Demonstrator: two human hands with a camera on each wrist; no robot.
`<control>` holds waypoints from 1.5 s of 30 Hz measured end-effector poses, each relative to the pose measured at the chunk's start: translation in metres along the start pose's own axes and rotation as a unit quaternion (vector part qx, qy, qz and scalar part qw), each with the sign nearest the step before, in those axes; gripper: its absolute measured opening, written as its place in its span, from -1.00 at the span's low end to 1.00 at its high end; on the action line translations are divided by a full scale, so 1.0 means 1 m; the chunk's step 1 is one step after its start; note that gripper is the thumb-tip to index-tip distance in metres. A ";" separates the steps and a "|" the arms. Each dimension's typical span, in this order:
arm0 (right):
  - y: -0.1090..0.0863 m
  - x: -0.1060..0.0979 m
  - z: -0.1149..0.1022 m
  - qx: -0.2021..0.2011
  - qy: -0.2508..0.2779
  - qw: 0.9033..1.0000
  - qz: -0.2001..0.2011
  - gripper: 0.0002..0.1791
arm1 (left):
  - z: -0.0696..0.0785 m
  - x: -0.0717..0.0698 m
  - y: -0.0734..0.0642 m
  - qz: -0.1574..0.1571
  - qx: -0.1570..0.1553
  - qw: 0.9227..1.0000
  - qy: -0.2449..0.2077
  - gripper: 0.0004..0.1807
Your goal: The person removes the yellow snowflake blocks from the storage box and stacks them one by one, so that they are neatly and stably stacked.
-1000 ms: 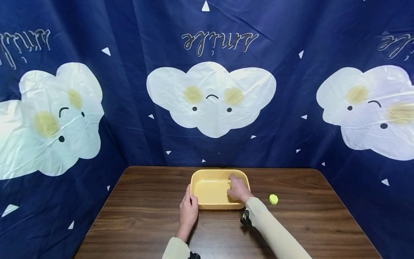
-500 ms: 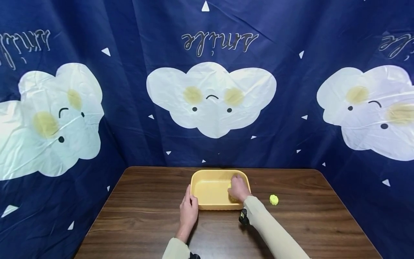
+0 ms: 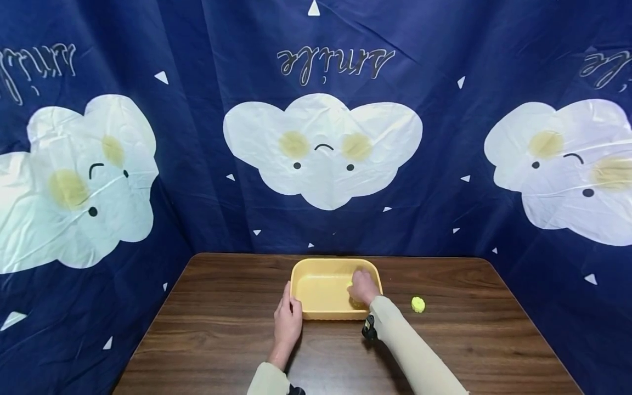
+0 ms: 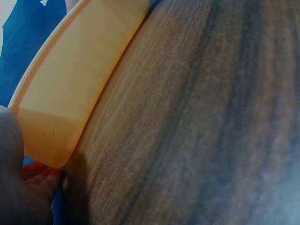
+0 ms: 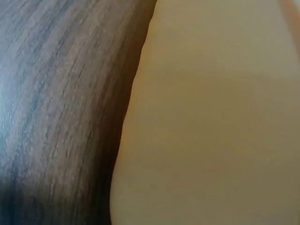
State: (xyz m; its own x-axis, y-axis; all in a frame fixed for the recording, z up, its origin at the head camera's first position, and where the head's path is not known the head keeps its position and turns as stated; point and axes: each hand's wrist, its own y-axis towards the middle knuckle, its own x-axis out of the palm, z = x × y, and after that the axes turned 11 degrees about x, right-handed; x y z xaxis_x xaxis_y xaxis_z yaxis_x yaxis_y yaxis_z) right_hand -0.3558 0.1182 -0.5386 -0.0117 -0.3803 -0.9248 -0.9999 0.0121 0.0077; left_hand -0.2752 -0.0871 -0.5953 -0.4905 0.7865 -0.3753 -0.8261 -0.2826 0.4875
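A shallow yellow plastic bin (image 3: 316,315) sits on the brown wood-grain table. My left hand (image 3: 288,323) holds its near left corner, with the fingers along the outer left wall. In the left wrist view the thumb (image 4: 8,145) lies at the rim and the fingertips (image 4: 44,180) show by the bottom corner. Inside the bin, at its right end, my right hand (image 3: 364,286) reaches down with curled fingers. Small bright yellow pieces (image 3: 350,285) show beside and below it. I cannot tell whether the hidden fingertips grip one. The right wrist view shows only the bin's outer wall (image 5: 211,131) and table.
A small bumpy yellow-green piece (image 3: 417,304) lies on the table right of the bin. A blue curtain (image 3: 197,219) with white cloud faces hangs behind and at both sides. The table's far edge runs close behind the bin.
My right hand's fingers, spread apart earlier, have drawn together and curled down inside the bin. The right wrist and forearm have shifted slightly left. The left hand and bin stay put.
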 end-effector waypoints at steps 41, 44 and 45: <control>-0.030 -0.080 0.079 0.009 0.187 0.972 0.141 -0.93 | 0.003 0.000 -0.003 0.009 0.004 1.000 0.011 -0.47; -0.031 -0.087 0.099 0.020 0.188 0.971 0.146 -0.94 | 0.004 -0.001 -0.002 0.010 0.005 1.000 0.011 -0.47; -0.032 -0.089 0.106 0.026 0.185 0.971 0.147 -0.93 | 0.004 -0.001 -0.002 0.009 0.003 1.000 0.012 -0.47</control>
State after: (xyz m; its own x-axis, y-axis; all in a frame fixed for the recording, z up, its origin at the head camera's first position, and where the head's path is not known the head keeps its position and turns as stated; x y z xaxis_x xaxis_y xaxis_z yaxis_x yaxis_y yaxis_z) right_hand -0.3218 0.2498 -0.4973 -0.3087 -0.6593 -0.6856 -0.9512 0.2133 0.2231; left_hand -0.2717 -0.0850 -0.5924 -0.5110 0.7682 -0.3857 -0.8162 -0.2929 0.4981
